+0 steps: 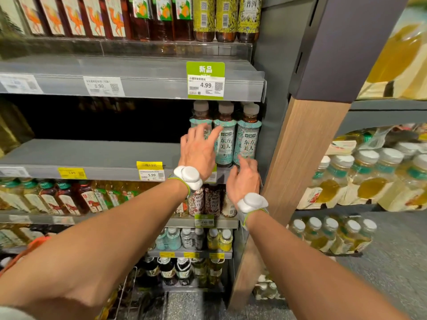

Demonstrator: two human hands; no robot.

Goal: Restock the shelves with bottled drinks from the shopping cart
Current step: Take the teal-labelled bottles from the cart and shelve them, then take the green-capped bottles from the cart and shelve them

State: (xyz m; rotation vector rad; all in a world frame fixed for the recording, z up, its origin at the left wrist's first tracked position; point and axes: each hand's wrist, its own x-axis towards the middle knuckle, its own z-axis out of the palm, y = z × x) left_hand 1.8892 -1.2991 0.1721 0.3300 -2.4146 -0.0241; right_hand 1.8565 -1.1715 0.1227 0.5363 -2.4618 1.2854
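Fingers (213, 133) of both hands (198, 151) (245, 181) spread loose at teal-labelled bottles (247, 142) beside a wooden post (300, 158).

I have both arms stretched forward, left hand (198, 150) higher with fingers spread, right hand (244, 180) lower with fingers relaxed.

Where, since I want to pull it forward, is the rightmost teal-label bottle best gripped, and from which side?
Grip the neck under the cap of the rightmost teal-label bottle, from the front. It stands upright, its body tight between the neighbouring bottle and the end panel; only the narrower neck leaves room for fingers.
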